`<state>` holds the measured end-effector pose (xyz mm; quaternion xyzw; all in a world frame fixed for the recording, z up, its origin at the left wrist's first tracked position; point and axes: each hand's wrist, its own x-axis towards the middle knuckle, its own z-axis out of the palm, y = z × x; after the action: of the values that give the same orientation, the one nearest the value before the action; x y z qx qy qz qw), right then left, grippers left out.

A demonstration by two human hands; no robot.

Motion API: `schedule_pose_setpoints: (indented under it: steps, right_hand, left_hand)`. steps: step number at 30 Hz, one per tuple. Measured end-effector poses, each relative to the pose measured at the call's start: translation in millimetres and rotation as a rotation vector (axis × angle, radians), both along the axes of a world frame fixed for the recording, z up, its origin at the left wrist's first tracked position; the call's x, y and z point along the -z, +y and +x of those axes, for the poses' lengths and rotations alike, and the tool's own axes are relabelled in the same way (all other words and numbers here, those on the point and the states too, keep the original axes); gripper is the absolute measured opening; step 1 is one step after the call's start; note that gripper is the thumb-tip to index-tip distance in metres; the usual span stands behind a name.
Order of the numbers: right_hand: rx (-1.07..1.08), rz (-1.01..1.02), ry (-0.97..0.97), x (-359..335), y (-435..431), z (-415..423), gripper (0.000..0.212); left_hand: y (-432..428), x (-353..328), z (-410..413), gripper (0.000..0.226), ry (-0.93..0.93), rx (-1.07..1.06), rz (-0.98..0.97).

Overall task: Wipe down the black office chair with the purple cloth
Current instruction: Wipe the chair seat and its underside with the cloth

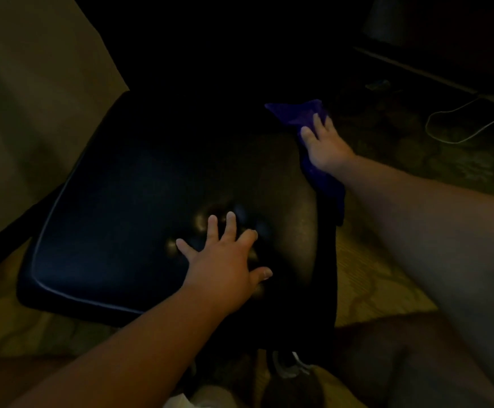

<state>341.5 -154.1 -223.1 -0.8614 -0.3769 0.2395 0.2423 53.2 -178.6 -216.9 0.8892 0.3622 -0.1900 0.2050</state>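
The black office chair [116, 201] fills the middle of the dim view, its glossy padded surface edged with pale piping. My left hand [225, 257] lies flat on the padding with fingers spread, denting it. My right hand [325, 145] presses the purple cloth [298, 113] against the chair's right edge, fingers laid over it. Part of the cloth hangs down below my wrist along the chair's side.
A beige wall or panel [34, 98] rises at the left. Patterned carpet [431, 154] lies to the right, with a pale cable [457, 125] looping across it. A dark furniture edge [434, 72] runs along the top right. My legs show at the bottom.
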Motion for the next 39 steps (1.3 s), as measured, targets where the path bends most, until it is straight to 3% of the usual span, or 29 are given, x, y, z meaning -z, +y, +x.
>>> schedule_pose_setpoints:
  steps: [4, 13, 20, 27, 31, 34, 39]
  right_hand:
    - [-0.126, -0.038, -0.074, 5, -26, -22, 0.052]
    - [-0.05, -0.134, -0.008, 14, -126, -98, 0.066]
    - [0.146, -0.128, -0.166, 16, -167, -148, 0.063]
    - [0.286, -0.085, -0.178, 19, -145, -143, 0.058]
    - [0.337, 0.003, -0.193, 21, -134, -119, 0.054]
    - [0.485, 0.058, -0.084, 17, -126, -100, 0.052]
    - [0.659, 0.107, 0.09, 26, -125, -119, 0.055]
  left_hand:
    - [-7, -4, 13, 0.071, -0.001, -0.051, 0.013]
    - [-23, -14, 41, 0.073, -0.004, -0.145, 0.052]
    - [-34, -25, 65, 0.078, 0.032, -0.254, 0.136]
    - [14, -61, -22, 0.054, -0.266, -0.31, 0.057]
    - [39, -62, -85, 0.07, -0.044, -0.243, 0.174]
    - [30, -42, -95, 0.072, 0.14, -0.15, 0.184]
    - [1, -21, -74, 0.068, 0.122, -0.217, 0.21]
